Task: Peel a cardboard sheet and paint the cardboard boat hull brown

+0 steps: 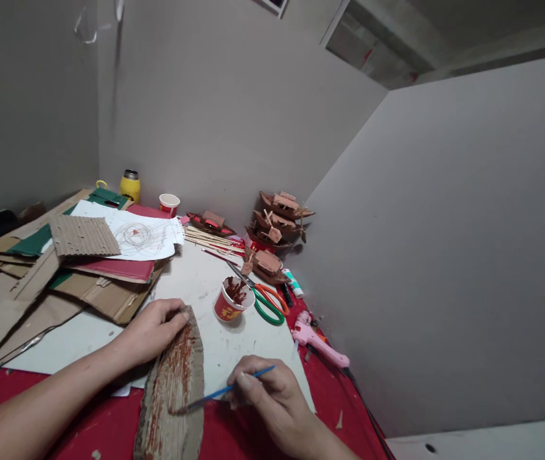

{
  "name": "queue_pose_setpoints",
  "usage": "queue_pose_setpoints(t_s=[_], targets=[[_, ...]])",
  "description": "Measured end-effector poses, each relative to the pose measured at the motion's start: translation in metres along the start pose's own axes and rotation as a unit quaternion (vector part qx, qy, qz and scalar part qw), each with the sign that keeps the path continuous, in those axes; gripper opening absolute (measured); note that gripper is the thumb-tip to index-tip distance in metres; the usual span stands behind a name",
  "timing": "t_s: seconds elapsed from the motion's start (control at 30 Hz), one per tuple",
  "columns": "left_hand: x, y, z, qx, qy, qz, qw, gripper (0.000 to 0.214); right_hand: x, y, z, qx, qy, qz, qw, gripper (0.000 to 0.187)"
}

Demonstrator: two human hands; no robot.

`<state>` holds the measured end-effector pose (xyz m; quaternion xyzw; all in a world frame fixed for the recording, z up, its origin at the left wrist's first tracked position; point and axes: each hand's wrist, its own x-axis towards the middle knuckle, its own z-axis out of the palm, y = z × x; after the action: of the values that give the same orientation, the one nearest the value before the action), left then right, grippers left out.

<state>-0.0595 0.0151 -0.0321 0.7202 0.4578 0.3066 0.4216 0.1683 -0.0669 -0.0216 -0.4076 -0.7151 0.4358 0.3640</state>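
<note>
Left hand (161, 327): closed at the far end of a long, pointed-oval piece of brown corrugated cardboard (176, 383), thumb near the tip, other fingers at its left edge, partly hidden. Right hand (272, 391): fingers closed pen-style, thumb against the shaft of a thin blue-handled paintbrush (224, 390); no open gap seen. Bristles point left, touching the cardboard's ridged face, lower middle. Face is streaked reddish-brown, patchy, bare ridges between; right margin mostly plain. Piece lies in front of the person, far part over a white board (253, 348), near part over a red cloth (234, 434); near end cut off by frame.

Red-and-white paper cup (229, 310) stands upright on the board beyond the right hand, brown paint inside. Scissors with orange and green handles (269, 313) lie just right of cup. Pink glue gun (320, 342) farther right, near the grey wall (445, 255).
</note>
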Motion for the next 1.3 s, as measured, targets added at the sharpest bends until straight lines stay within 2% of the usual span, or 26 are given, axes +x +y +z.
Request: queue_pose_setpoints(t_s=[0.2,0.27,0.37,0.43,0.5,0.67,0.73,0.83,0.9,1.1,1.23,1.3], targets=[[0.001,-0.001,0.0,-0.001,-0.001,0.011,1.0,0.028,0.002,0.005,0.001,0.061,-0.005,0.045,0.997,0.032],[0.0,0.0,0.0,-0.002,-0.001,0.011,1.0,0.027,0.005,0.01,0.0,0.046,0.024,0.042,0.998,0.03],[-0.001,0.001,0.0,0.001,0.003,0.005,1.0,0.024,0.007,0.016,-0.002,-0.017,0.093,-0.001,0.996,0.025],[-0.002,0.001,0.0,0.005,0.003,-0.002,1.0,0.023,0.006,0.018,-0.002,-0.027,0.112,-0.011,0.993,0.019],[-0.002,0.001,0.001,0.007,0.001,-0.007,1.0,0.024,0.004,0.017,-0.001,-0.014,0.092,-0.011,0.996,0.018],[-0.002,0.0,0.001,0.005,-0.004,-0.009,1.0,0.024,-0.001,0.01,-0.001,0.027,-0.004,0.013,1.0,0.025],[-0.002,0.001,0.0,0.003,-0.007,-0.004,1.0,0.024,-0.001,0.011,-0.002,0.012,0.009,-0.003,1.0,0.022],[-0.001,0.001,0.001,0.0,-0.009,0.0,1.0,0.024,0.002,0.017,-0.003,-0.03,0.08,-0.047,0.995,0.016],[-0.001,0.002,0.001,-0.002,-0.009,0.0,1.0,0.024,0.002,0.018,-0.003,-0.034,0.099,-0.054,0.993,0.017],[-0.002,0.002,0.001,-0.011,-0.012,-0.004,1.0,0.024,0.001,0.012,0.006,0.032,0.011,-0.043,0.999,0.018],[-0.002,0.002,0.001,-0.015,-0.009,-0.009,1.0,0.023,0.002,0.015,0.006,0.002,0.047,-0.051,0.998,0.021],[-0.001,0.001,0.001,-0.018,-0.008,-0.01,1.0,0.023,0.002,0.015,0.005,0.002,0.043,-0.039,0.998,0.019]])
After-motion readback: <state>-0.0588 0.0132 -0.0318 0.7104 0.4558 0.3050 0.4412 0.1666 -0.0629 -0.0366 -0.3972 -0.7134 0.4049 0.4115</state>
